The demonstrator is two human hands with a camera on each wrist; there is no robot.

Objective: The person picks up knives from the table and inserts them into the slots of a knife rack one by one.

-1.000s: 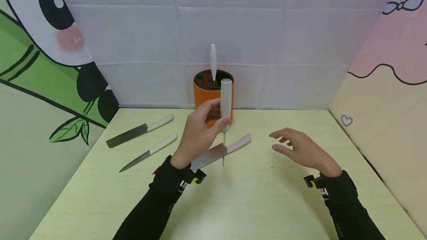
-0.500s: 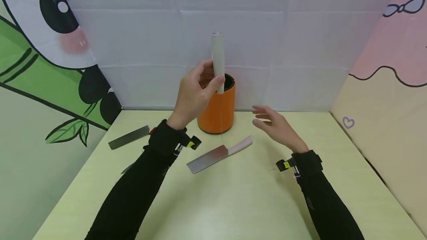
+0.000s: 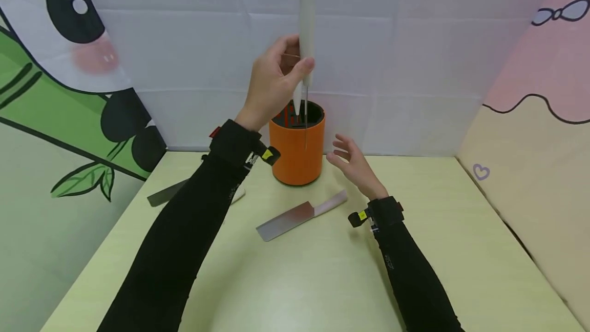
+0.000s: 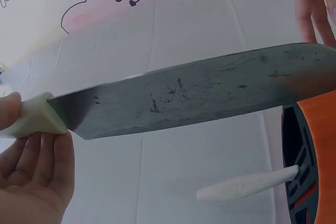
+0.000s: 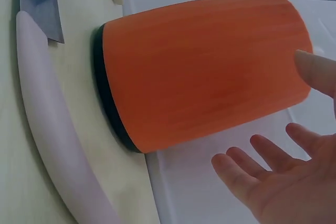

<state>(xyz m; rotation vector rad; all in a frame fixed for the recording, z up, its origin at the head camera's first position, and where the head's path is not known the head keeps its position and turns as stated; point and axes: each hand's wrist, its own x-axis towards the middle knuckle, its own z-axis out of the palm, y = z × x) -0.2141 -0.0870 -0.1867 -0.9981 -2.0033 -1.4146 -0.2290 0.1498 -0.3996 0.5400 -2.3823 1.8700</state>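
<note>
My left hand grips the pale handle of a kitchen knife, whose broad blade points down in the head view. Its tip overlaps the front of an orange knife block with a black slotted top. Another white-handled knife stands in a slot of that block, its blade hidden inside. My right hand holds nothing; its fingers are spread and slightly bent beside the block's right side, as the right wrist view confirms with the palm facing the orange wall.
A cleaver with a pale pink handle lies on the table in front of the block. Further left, a second broad blade and a white handle show from behind my left sleeve. A white cloth wall stands behind the block.
My left hand has lifted the knife up and away toward the block, from in front of it to above its top. My right hand has moved left and forward to the block's side.
</note>
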